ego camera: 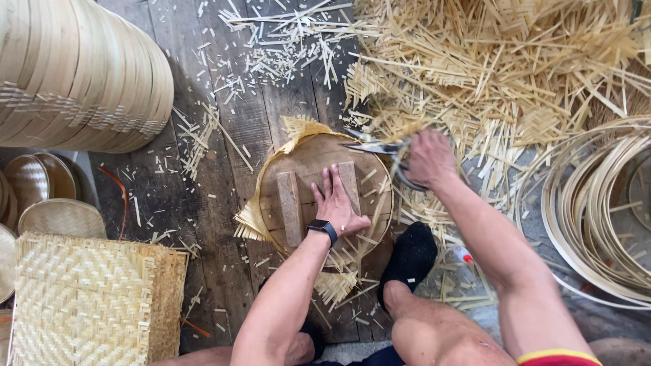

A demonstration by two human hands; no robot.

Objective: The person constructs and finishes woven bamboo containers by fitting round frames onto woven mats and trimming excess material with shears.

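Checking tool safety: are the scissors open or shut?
Open. The scissors' two blades spread apart at the disc's edge, right hand gripping the handles.

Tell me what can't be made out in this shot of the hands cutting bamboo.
- Scissors, head view: blurred by motion, and the right hand covers the handles, so its grip is unclear.
- Woven mat edge under the round wooden form: mostly hidden by the form and the left hand.
- Stack of bamboo hoops: cut off by the right edge.
- Small red-and-white object by the black sock: too small to identify.
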